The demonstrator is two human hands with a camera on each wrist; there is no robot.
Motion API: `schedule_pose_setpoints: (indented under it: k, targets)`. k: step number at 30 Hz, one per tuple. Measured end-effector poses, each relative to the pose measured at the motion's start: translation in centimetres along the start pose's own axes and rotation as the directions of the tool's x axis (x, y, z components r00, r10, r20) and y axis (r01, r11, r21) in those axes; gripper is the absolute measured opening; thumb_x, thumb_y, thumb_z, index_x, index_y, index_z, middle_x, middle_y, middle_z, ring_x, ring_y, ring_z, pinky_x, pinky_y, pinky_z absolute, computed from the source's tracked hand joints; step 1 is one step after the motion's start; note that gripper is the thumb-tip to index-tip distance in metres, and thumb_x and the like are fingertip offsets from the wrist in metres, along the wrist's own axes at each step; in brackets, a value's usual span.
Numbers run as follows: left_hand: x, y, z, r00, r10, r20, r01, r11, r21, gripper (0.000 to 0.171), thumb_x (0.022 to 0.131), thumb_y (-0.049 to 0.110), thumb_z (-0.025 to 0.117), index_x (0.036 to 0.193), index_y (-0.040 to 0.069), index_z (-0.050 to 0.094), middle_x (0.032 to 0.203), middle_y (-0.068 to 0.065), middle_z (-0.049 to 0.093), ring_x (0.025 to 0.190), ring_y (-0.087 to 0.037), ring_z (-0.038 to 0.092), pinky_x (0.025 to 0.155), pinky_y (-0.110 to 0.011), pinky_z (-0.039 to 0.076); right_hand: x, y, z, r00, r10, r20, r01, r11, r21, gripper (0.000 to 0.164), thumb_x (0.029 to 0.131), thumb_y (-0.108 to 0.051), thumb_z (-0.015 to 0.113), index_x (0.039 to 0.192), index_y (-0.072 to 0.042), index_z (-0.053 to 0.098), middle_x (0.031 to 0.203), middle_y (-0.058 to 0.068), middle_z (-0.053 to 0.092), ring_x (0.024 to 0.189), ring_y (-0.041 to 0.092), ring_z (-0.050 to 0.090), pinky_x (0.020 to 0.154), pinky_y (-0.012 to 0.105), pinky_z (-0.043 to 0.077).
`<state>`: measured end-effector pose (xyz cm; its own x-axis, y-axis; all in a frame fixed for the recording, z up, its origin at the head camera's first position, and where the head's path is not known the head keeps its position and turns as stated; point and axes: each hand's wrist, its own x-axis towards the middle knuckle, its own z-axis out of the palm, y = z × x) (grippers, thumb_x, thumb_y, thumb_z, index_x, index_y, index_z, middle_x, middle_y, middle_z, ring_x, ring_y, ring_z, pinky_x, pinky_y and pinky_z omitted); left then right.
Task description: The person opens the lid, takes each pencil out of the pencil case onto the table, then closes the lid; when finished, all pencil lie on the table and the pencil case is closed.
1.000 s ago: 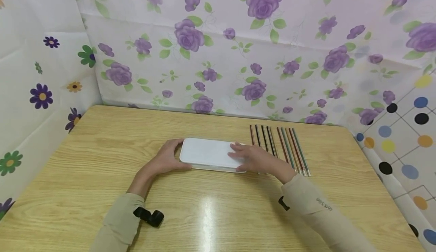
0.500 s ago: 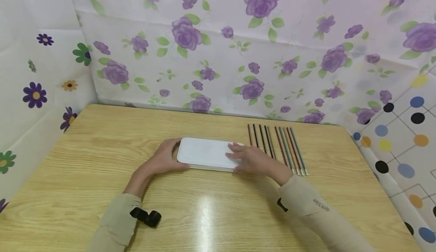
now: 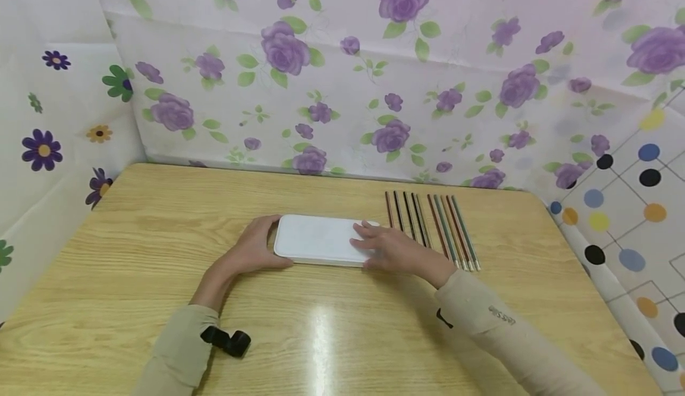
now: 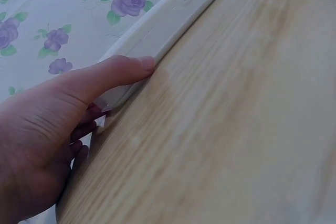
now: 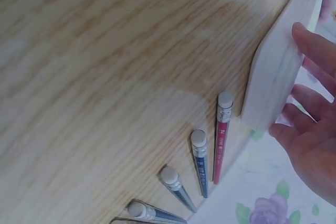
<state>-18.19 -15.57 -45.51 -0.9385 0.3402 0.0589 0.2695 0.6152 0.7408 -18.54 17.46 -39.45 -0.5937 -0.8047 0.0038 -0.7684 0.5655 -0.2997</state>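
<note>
A long white pencil case with rounded corners lies closed on the wooden table. At its left end my left hand grips it, thumb along the front side and the other fingers round the back. In the left wrist view the thumb lies against the case's front wall. My right hand holds the right end, with spread fingers over the lid and the thumb at the front edge. The right wrist view shows those fingers bent round the case; their contact is partly hidden.
Two rows of pencils lie beyond and right of the case: a left group, partly behind my right hand, and a right group. In the right wrist view a red pencil lies close to the case end. Flowered sheeting borders the table's back.
The scene has slid slightly left in the head view, table and wall together. Both hands keep their places on the case, and the pencils lie as before.
</note>
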Motion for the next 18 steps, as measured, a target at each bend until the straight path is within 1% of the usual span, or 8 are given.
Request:
schedule_pose_setpoints:
  k: [6,9,11,15,18]
  targets:
    - [-0.16,-0.27,-0.25,1.000,0.000,-0.004,0.000,1.000,0.016,0.104,0.067,0.036,0.087,0.144,-0.008,0.033,0.142,-0.028,0.037,0.132,-0.045,0.030,0.107,-0.058,0.026,0.45,-0.23,0.07,1.000,-0.002,0.000,0.002,1.000,0.003,0.057,0.083,-0.022,0.077,0.132,-0.002,0.057,0.145,0.022,0.038,0.134,0.039,0.036,0.105,0.052,0.033]
    - [-0.19,-0.45,-0.23,1.000,-0.002,-0.008,0.002,1.000,0.008,0.104,0.067,0.036,0.087,0.144,-0.008,0.033,0.142,-0.028,0.037,0.132,-0.045,0.030,0.107,-0.058,0.026,0.59,-0.18,0.20,1.000,-0.002,-0.007,0.002,1.000,0.007,0.057,0.082,-0.021,0.078,0.132,-0.002,0.058,0.144,0.022,0.039,0.133,0.039,0.037,0.104,0.051,0.034]
    - [-0.15,-0.54,-0.08,1.000,-0.002,-0.010,0.002,1.000,0.002,0.105,0.066,0.037,0.087,0.144,-0.008,0.033,0.142,-0.027,0.037,0.132,-0.044,0.030,0.107,-0.058,0.026,0.59,-0.10,0.26,1.000,0.005,-0.012,-0.005,1.000,0.010,0.058,0.081,-0.021,0.078,0.131,-0.002,0.058,0.144,0.022,0.040,0.133,0.039,0.037,0.104,0.051,0.035]
    - [-0.10,-0.72,0.33,1.000,-0.001,-0.006,0.001,1.000,0.003,0.108,0.065,0.039,0.088,0.145,-0.007,0.033,0.143,-0.027,0.037,0.132,-0.044,0.030,0.107,-0.058,0.027,0.50,-0.08,0.37,1.000,0.030,-0.008,-0.029,0.998,0.054,0.059,0.079,-0.018,0.080,0.131,0.000,0.058,0.145,0.023,0.040,0.134,0.040,0.036,0.107,0.051,0.032]
    - [-0.02,-0.73,0.57,1.000,0.013,-0.002,-0.013,1.000,0.003,0.108,0.064,0.039,0.089,0.146,-0.005,0.034,0.143,-0.026,0.038,0.132,-0.044,0.031,0.107,-0.058,0.026,0.47,-0.05,0.56,0.999,0.051,-0.001,-0.051,0.996,0.069,0.060,0.079,-0.018,0.080,0.131,-0.001,0.058,0.146,0.022,0.039,0.135,0.039,0.034,0.108,0.050,0.030]
